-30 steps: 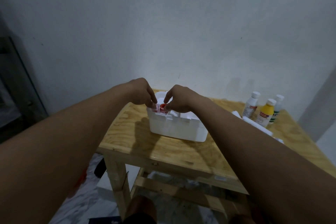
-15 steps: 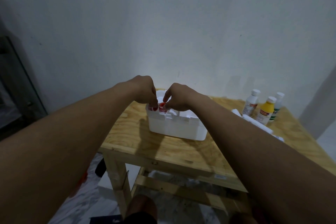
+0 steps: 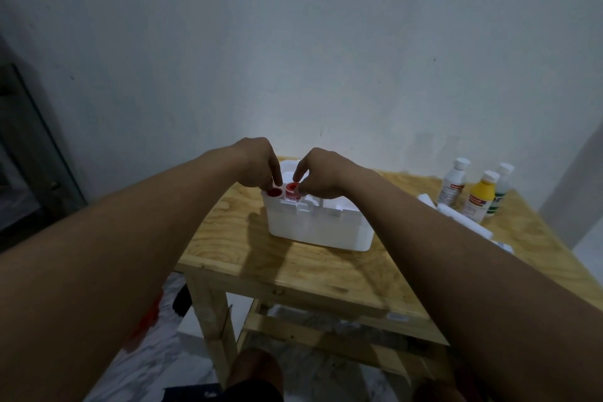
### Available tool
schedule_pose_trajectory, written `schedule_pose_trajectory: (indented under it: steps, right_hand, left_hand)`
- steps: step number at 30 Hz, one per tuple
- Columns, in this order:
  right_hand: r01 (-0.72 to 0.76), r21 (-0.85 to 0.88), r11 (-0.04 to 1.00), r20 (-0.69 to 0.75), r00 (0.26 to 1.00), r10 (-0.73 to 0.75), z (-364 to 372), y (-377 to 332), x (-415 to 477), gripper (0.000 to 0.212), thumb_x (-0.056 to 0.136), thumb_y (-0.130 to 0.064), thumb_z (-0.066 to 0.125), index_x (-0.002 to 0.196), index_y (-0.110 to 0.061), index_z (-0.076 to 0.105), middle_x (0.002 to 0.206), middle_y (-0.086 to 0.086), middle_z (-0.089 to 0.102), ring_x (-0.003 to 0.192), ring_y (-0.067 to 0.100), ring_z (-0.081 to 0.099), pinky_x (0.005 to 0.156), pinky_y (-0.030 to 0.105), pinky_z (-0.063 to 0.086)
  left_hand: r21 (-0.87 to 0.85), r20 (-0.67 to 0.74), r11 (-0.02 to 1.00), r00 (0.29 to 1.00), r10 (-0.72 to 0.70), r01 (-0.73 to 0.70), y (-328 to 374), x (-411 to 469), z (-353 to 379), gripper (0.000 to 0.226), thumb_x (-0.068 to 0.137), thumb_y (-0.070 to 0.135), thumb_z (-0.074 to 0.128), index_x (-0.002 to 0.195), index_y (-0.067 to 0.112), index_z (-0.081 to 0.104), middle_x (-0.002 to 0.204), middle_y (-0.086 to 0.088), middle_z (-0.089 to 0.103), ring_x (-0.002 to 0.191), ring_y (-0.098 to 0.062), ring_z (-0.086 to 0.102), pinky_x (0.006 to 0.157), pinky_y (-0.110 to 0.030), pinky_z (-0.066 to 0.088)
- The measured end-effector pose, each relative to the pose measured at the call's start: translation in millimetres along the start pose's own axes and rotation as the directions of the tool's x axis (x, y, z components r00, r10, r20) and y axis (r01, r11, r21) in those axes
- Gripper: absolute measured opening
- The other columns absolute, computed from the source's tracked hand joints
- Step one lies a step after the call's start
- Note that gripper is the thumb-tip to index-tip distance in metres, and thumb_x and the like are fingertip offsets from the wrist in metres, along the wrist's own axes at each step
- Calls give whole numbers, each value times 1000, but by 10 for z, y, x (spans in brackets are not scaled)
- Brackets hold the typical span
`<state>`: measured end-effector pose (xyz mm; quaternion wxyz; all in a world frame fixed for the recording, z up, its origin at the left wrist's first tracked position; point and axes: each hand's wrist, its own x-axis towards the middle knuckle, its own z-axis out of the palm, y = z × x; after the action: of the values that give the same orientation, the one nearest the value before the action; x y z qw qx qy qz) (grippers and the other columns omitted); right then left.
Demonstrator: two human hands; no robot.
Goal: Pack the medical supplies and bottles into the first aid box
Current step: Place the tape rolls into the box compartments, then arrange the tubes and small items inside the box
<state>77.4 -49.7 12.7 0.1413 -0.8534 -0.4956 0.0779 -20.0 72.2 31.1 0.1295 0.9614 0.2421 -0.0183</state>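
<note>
A pale wall [image 3: 293, 59] fills the upper part of the view, and a marbled floor [image 3: 182, 365] shows below. Against the wall stands a wooden counter [image 3: 310, 274] on square legs. The white first aid box [image 3: 316, 223] sits open-topped on the counter near its left edge, towards the back. 2 bare forearms reach in from the near side and meet over the box's left end. The left hand [image 3: 256, 161] hangs above that end with its fingers [image 3: 278, 178] curled downward, the tips touching the far rim of the left red-capped bottle [image 3: 274, 192]; whether they pinch it or only rest on it I cannot tell. The right hand [image 3: 321, 176] is just beside it, its fingers [image 3: 297, 171] bent down and pinching the cap of the right red-capped bottle [image 3: 292, 189] between forefinger and thumb. Both small bottles stand upright inside the box at its left end, side by side and almost touching, with their red tops level with the rim. At the far right corner of the counter, well apart from the box, 3 larger bottles stand upright in a close group: a white bottle [image 3: 453, 188], a yellow bottle [image 3: 479, 201] and a green bottle [image 3: 499, 191], each with a white cap. In front of them a white roll [image 3: 465, 222] lies on its side along the right edge.
</note>
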Motion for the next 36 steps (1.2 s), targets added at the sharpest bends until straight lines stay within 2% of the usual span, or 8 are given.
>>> schedule_pose_trajectory:
  steps: [11, 16, 24, 27, 30, 32, 34, 36]
  right_hand:
    - [-55, 42, 998, -131, 990, 60, -330, 192, -339, 27, 93, -16, 58, 116, -13, 72, 121, 5, 68, 108, 24, 62, 80, 27, 45]
    - [-138, 49, 989, -202, 969, 145, -558, 511, -672, 30, 89, -12, 54, 113, -14, 73, 119, 6, 69, 107, 24, 62, 79, 27, 47]
    - [-278, 40, 960, -227, 933, 279, -771, 1055, -1171, 39, 87, -3, 49, 116, -13, 72, 120, 6, 68, 108, 22, 62, 80, 25, 47]
    - [-345, 15, 938, -213, 916, 340, -757, 1328, -1292, 33, 88, -6, 53, 113, -14, 73, 113, 6, 71, 100, 22, 64, 82, 30, 53]
    - [-407, -39, 913, -176, 902, 395, -657, 1597, -1369, 30, 87, -14, 56, 113, -10, 72, 113, 8, 69, 104, 24, 63, 93, 37, 53]
    - [-426, -77, 902, -146, 899, 412, -569, 1754, -1412, 35, 90, -22, 57, 120, -8, 68, 117, 7, 68, 111, 25, 61, 98, 38, 50]
    - [-429, -76, 900, -104, 901, 421, -478, 1890, -1457, 43, 95, -21, 56, 135, -5, 57, 119, 8, 68, 112, 25, 62, 97, 38, 50]
    - [-411, -103, 906, -88, 911, 403, -385, 2005, -1496, 41, 95, -20, 57, 132, -4, 58, 114, 11, 69, 103, 26, 64, 91, 40, 54]
  left_hand:
    - [12, -153, 997, 985, 73, -72, 242, 46, -87, 17, 87, 12, 65, 94, 22, 77, 99, 2, 71, 94, -18, 62, 80, -29, 49]
    - [25, -258, 982, 948, 187, -186, 751, 19, -87, 20, 86, 11, 58, 94, 19, 74, 92, 3, 66, 88, -17, 59, 75, -28, 45]
    - [9, -283, 926, 887, 364, -377, 1628, 131, 174, 16, 85, 15, 60, 80, 29, 66, 95, 4, 65, 90, -19, 62, 77, -31, 51]
    - [9, -275, 906, 870, 408, -422, 1960, 223, 344, 12, 86, 16, 62, 87, 25, 70, 98, 1, 68, 91, -20, 64, 77, -31, 52]
    - [15, -227, 907, 882, 414, -422, 2237, 374, 562, 15, 88, 18, 63, 95, 21, 75, 100, 0, 71, 91, -20, 65, 81, -34, 55]
    - [20, -179, 916, 900, 397, -400, 2377, 486, 720, 17, 87, 19, 62, 96, 20, 76, 99, -1, 73, 91, -21, 66, 83, -38, 56]
    - [25, -159, 931, 918, 363, -363, 2495, 582, 875, 17, 84, 21, 63, 95, 21, 75, 99, -2, 72, 89, -22, 66, 82, -40, 57]
    - [40, -179, 947, 930, 320, -318, 2585, 669, 1008, 17, 83, 23, 64, 98, 20, 73, 99, -2, 70, 89, -24, 65, 81, -40, 57]
